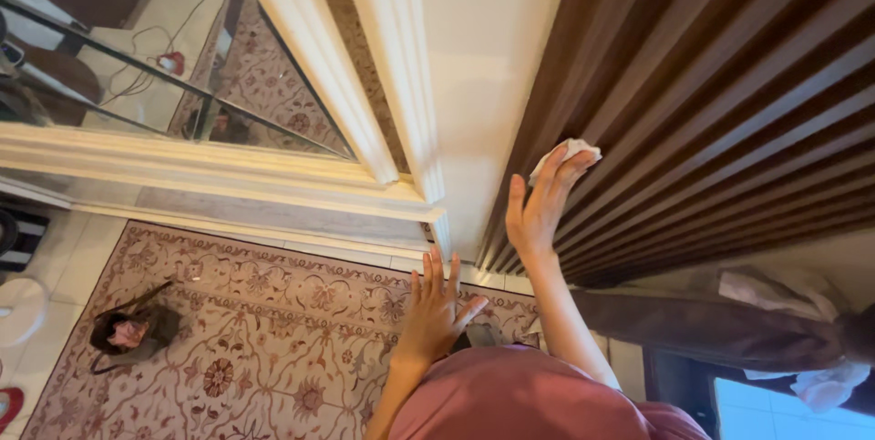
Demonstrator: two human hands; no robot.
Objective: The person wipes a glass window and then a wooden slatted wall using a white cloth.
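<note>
Right hand (540,207) presses white cloth (567,150) w/ fingers together on the dark slatted panel (711,112) at 1 o'clock — could snag btwn slats; left hand (434,308) hangs spread, empty.

Right hand (540,207) pressed flat against slatted wall panel (720,112), cloth (567,152) pinned under the fingers (570,171). Left hand (436,308) lower, spread above rug (273,331), left of the panel's foot. Bag (132,329) on the rug far left; mirror frame (210,171) behind the rug.
</note>
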